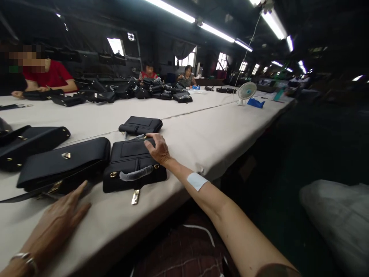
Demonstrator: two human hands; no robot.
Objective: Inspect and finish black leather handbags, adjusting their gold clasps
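Note:
My right hand (pixel 159 149) is over the far right corner of a black handbag (pixel 129 154). Its thumb and fingers are apart, with the fingertips by the gold fitting of another black handbag (pixel 141 125) just behind. The nearer bag lies flat, its handle (pixel 137 174) wrapped in clear film and a gold clasp (pixel 135 196) hanging toward the table edge. At the lower left, my left hand (pixel 59 217) has its fingers stretched out and grips nothing. It is close to the front of a larger black handbag (pixel 67 159) with a gold lock; whether it touches is unclear.
More black bags (pixel 31 142) lie at the left, and a pile (pixel 155 90) stands across the pale table (pixel 198 134). A small white fan (pixel 247 92) is farther back. Several people sit opposite, one in a red shirt (pixel 59 75). A pale sack (pixel 337 215) is at the right.

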